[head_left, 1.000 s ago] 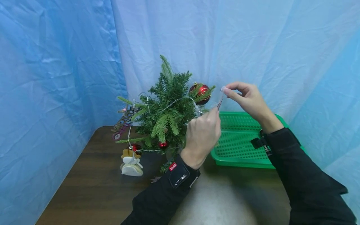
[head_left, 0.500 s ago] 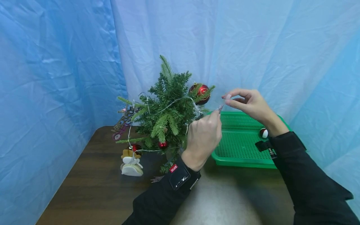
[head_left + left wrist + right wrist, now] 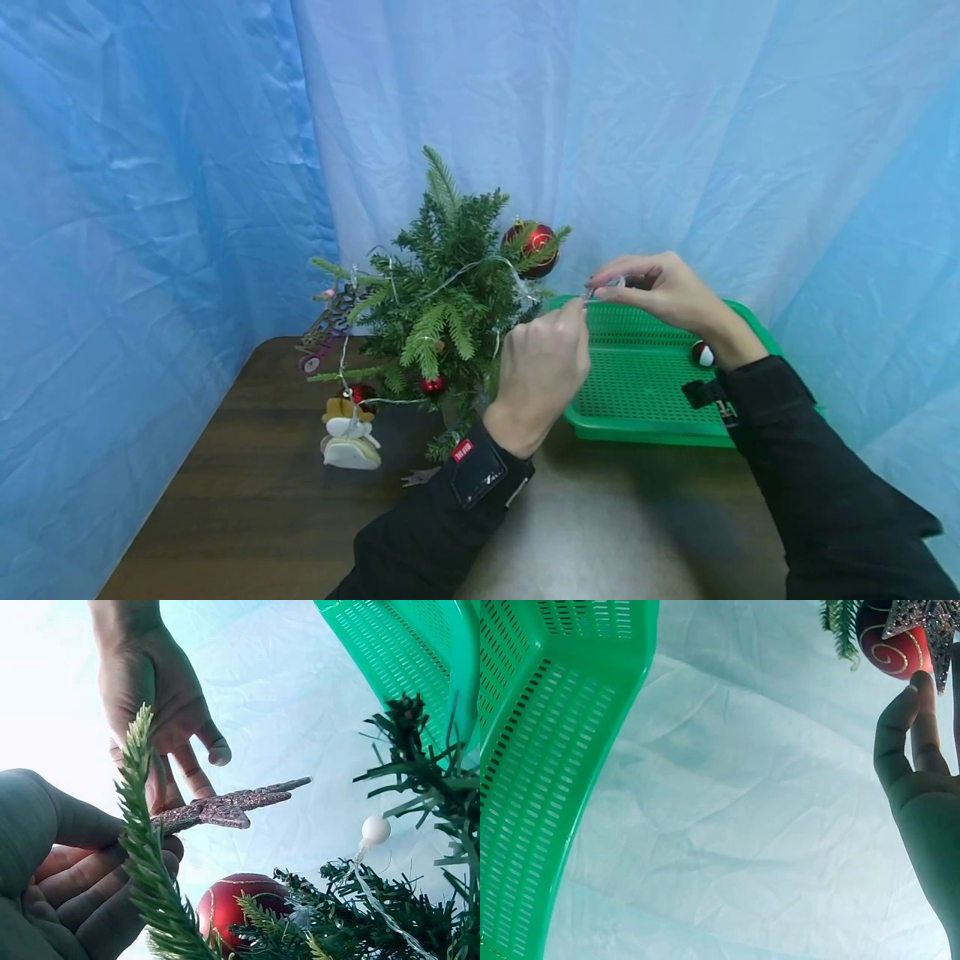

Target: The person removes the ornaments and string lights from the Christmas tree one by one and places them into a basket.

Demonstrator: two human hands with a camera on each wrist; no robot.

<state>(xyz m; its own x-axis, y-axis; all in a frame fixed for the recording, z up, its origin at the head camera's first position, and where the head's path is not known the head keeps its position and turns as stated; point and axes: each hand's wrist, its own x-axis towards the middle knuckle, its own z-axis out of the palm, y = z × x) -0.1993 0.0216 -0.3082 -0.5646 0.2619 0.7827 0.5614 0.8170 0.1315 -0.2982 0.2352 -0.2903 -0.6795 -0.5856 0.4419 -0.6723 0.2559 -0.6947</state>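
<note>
My left hand pinches a glittery pinkish-silver star ornament at one point, to the right of the small Christmas tree. My right hand comes in from the right, its fingertips right at the star. Between its thumb and index finger shows a small clear strip, like a hanging loop. In the right wrist view the star's points stand out in front of a red bauble with a gold swirl. A green sprig crosses in front of the left fingertips in the left wrist view.
A green plastic basket stands right of the tree, with a red-and-white ball in it. White-cord lights, small red baubles and a snowman-like plush figure hang on the tree. Another star shows beside the left sleeve.
My right hand has come down from above the star to its tip, with the clear strip between its fingers. The left hand has stayed nearly still with the star.
</note>
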